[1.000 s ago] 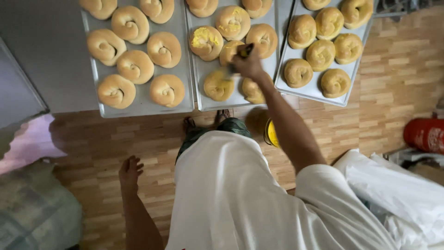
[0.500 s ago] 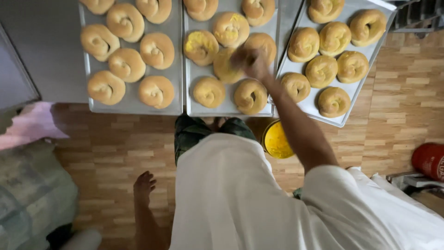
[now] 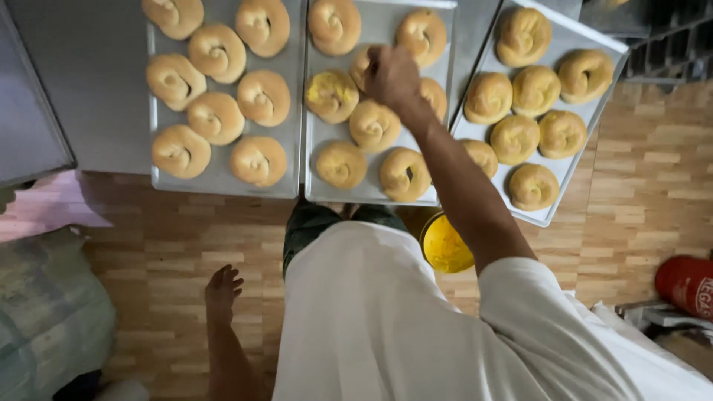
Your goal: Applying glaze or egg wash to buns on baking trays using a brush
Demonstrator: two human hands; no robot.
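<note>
Three metal trays of coiled dough buns side by side on a steel table, head view. Right hand [image 3: 392, 76] reaches over the middle tray [image 3: 377, 194], fingers curled shut on something dark, unclear what, over a bun [image 3: 365, 64] near the tray's centre. Left hand [image 3: 222, 287] hangs open, empty, above wood floor. Yellow bowl [image 3: 444, 245] below the tray edge

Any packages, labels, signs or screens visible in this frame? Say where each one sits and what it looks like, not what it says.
Red cylinder: far right edge, low over the wooden floor, lying on its side; rounded red body with pale lettering on it, cut off by the frame.
Yellow tub: below the middle baking tray, under the right forearm; round, unlabelled, yellow inside.
No screens, signs or other packages show.
</note>
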